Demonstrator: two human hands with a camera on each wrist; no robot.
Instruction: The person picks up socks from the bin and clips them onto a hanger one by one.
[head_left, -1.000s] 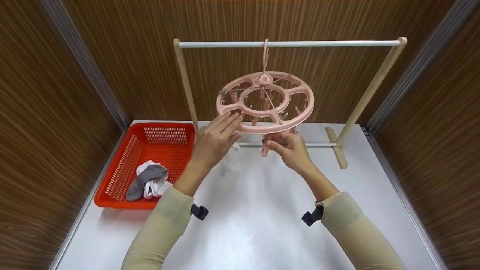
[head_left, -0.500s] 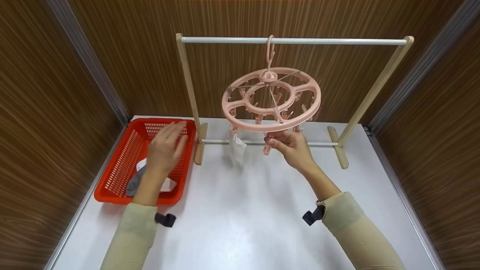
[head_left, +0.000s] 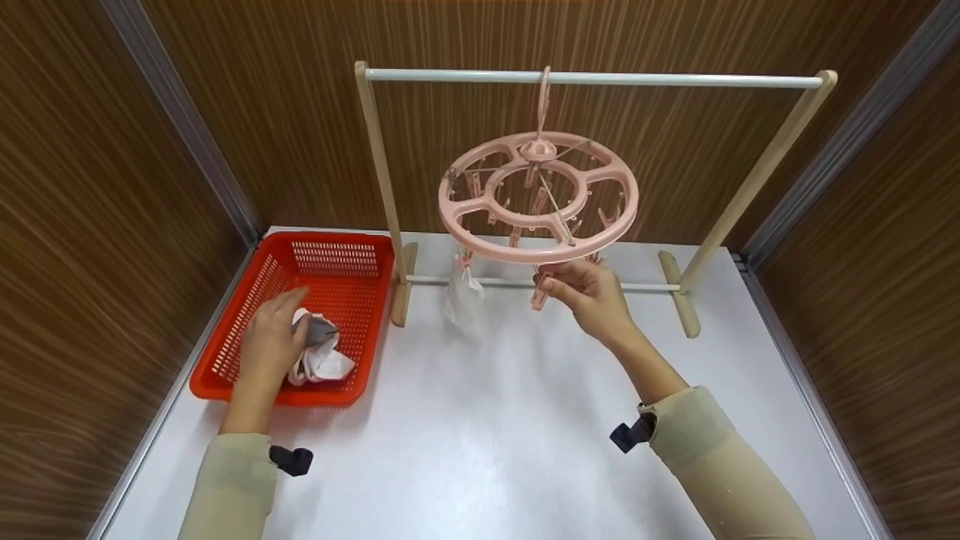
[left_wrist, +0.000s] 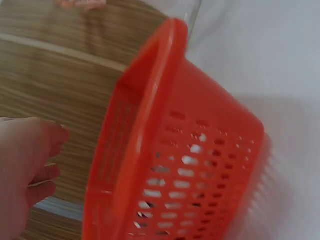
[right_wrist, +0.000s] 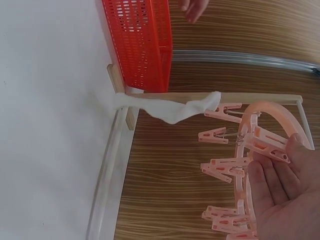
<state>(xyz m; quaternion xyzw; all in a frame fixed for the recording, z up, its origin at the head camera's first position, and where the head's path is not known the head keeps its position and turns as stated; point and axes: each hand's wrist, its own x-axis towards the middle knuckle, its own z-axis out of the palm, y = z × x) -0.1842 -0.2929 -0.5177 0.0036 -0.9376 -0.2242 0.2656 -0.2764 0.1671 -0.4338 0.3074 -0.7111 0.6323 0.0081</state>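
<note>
My right hand (head_left: 596, 298) pinches a pink clothes peg (right_wrist: 267, 145) below the near rim of the round pink drying hanger (head_left: 517, 257). From a peg to its left hangs a white sock (right_wrist: 170, 111). My left hand (head_left: 271, 337) is over the red basket (head_left: 379, 330), its fingers loosely bent and holding nothing. The left wrist view shows that hand beside the basket's upper rim. Beneath its thumb in the head view are a grey sock (head_left: 318, 331) and a bundle of white socks (head_left: 328, 365). Part of the grey sock is hidden behind the hand.
The hanger hooks over the white bar (head_left: 450, 76) of a drying rack with wooden side posts (head_left: 757, 180) and feet (head_left: 681, 300). Several more pegs (right_wrist: 222, 171) dangle under the hanger. Wood-patterned walls (head_left: 112, 225) enclose the white table (head_left: 480, 435).
My left hand has left the hanger's rim and moved left and down over the basket. The hanging white sock has come into full view. My right hand keeps its pinch on the peg.
</note>
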